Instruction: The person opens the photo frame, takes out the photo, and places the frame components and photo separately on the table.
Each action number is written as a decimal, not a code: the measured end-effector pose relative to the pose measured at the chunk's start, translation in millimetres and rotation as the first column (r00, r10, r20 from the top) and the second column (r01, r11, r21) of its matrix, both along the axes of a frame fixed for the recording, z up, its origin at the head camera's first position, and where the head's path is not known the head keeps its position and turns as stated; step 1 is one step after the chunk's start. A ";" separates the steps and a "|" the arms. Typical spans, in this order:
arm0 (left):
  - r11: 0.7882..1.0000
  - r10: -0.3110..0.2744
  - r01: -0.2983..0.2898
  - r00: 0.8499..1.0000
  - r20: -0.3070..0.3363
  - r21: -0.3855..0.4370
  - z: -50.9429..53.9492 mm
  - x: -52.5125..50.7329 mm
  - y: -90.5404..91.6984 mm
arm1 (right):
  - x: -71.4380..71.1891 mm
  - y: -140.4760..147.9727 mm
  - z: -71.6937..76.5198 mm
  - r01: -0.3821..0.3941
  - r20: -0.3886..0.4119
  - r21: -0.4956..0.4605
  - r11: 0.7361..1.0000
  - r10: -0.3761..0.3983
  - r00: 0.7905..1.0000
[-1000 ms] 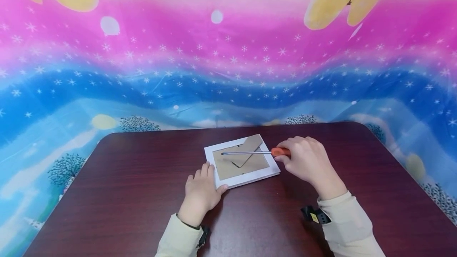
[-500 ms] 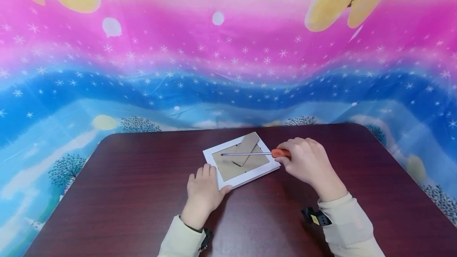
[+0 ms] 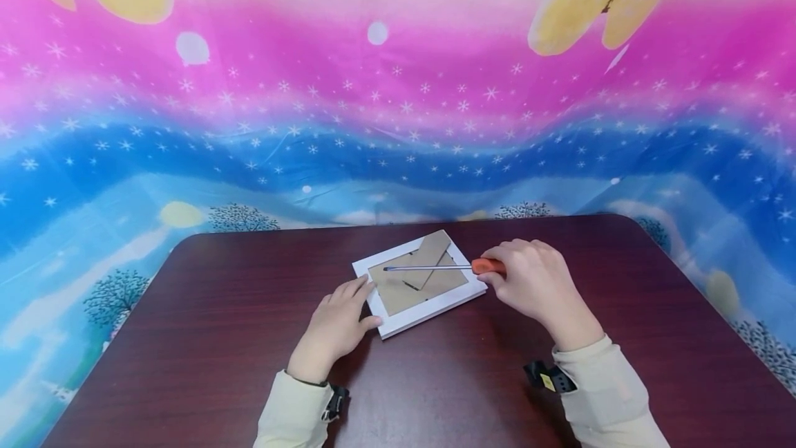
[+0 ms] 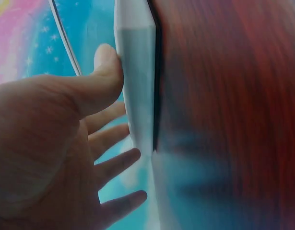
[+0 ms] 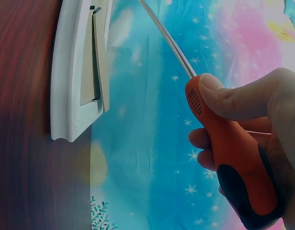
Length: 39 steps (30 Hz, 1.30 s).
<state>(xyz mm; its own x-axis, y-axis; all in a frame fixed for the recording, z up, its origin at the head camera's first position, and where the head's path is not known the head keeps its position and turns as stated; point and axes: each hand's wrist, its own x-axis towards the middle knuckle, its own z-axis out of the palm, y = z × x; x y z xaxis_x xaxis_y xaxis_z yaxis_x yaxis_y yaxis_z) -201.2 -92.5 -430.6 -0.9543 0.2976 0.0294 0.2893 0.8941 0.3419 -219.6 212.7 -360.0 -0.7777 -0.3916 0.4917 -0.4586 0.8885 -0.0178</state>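
Observation:
A white picture frame (image 3: 429, 307) lies face down on the table, its brown backing (image 3: 398, 296) and slanted stand leg (image 3: 433, 254) facing up. At the frame's left edge, my left hand (image 3: 336, 320) touches the white border with thumb and fingers extended; in the left wrist view the fingers (image 4: 116, 165) are spread along its side. My right hand (image 3: 531, 278) grips the orange and black handle of a screwdriver (image 5: 243, 158). Its metal shaft (image 3: 429, 267) stretches leftward over the backing, with the flat tip near the backing's left side. Whether the tip touches cannot be told.
The dark red wooden table (image 3: 218, 337) has rounded far corners. Behind it hangs a colourful snowflake-patterned cloth (image 3: 373, 123). Black straps with small devices circle both wrists, below the pale sleeves (image 3: 606, 386).
The frame has turned slightly anticlockwise on the table. My left hand first followed it, then shifted left along its edge, uncovering the near left corner. The right hand and screwdriver stay almost still.

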 end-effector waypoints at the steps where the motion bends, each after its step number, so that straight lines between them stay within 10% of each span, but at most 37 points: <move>1: 1.000 -0.009 0.008 1.000 0.002 0.014 -0.9 -0.3 -1.6 | 0.0 -0.2 -0.1 -0.001 0.001 -0.001 1.000 0.001 1.000; 39: 0.993 0.001 -0.010 0.997 -0.076 -0.120 0.6 17.8 36.5 | 0.3 -5.3 -4.0 -0.021 -0.005 0.008 1.000 0.021 1.000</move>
<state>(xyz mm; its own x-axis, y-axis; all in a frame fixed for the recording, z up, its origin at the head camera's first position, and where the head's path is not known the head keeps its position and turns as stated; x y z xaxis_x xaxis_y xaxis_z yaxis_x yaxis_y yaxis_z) -183.4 -56.0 -430.1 -0.9523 0.2980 0.0662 0.3052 0.9291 0.2088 -219.3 207.4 -364.0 -0.7665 -0.4119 0.4928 -0.4773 0.8787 -0.0081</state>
